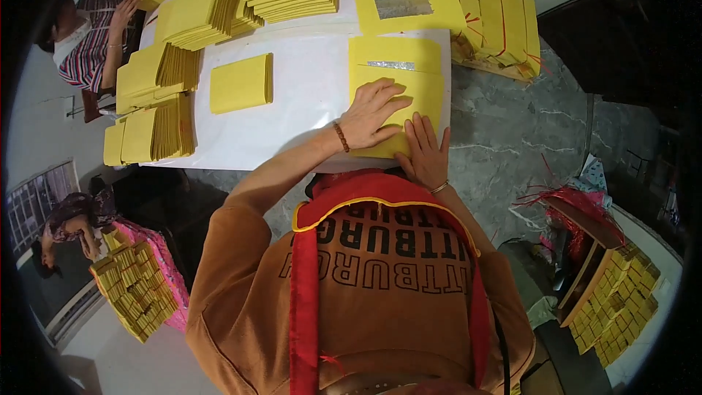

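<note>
A yellow sheet of joss paper (398, 51) lies on the white-covered table (307, 66) before me. Its near part is folded over, so only a thin strip of the silver foil patch (391, 65) shows beyond the fold edge. My left hand (371, 115), with a beaded bracelet at the wrist, rests on the folded part with its fingers spread. Lower down, near the table's edge, my right hand (425, 152) lies flat across the paper's right side, fingers stretched out. Neither hand grips anything. Left of them sits a small folded yellow bundle (240, 83).
Stacks of folded yellow paper (197, 7) line the far and left sides. Beyond my sheet lies an unfolded foil-patched sheet (406, 4); tied bundles (501, 14) stand to its right. Two people (91, 36) work at left. Yellow bundles (614, 307) fill a crate at lower right.
</note>
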The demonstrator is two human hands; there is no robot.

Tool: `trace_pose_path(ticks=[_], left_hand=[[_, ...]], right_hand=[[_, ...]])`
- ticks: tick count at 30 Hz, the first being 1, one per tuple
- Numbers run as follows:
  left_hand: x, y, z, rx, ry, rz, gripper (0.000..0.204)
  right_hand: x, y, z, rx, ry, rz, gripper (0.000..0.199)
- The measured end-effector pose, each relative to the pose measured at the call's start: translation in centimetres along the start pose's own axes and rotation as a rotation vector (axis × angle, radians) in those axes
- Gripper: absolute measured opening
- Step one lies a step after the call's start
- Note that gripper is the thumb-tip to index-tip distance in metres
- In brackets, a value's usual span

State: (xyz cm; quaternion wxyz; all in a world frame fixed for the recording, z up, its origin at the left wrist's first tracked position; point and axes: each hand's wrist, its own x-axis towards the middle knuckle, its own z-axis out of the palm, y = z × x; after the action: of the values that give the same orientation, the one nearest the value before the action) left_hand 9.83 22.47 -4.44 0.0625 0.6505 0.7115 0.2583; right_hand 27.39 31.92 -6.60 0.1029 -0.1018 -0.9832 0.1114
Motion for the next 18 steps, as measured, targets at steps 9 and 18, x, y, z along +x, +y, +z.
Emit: trace_pose_path(ticks=[9, 18], left_hand=[[0.0, 1.2, 0.3, 0.285, -0.045, 0.181, 0.045], [0.4, 2.6, 1.9, 0.555, 0.081, 0.126, 0.043]], right_hand=[[0.4, 1.6, -0.6, 0.785, -0.050, 0.123, 0.053], [1.8, 3.5, -2.4, 1.513, 0.048, 0.621, 0.050]])
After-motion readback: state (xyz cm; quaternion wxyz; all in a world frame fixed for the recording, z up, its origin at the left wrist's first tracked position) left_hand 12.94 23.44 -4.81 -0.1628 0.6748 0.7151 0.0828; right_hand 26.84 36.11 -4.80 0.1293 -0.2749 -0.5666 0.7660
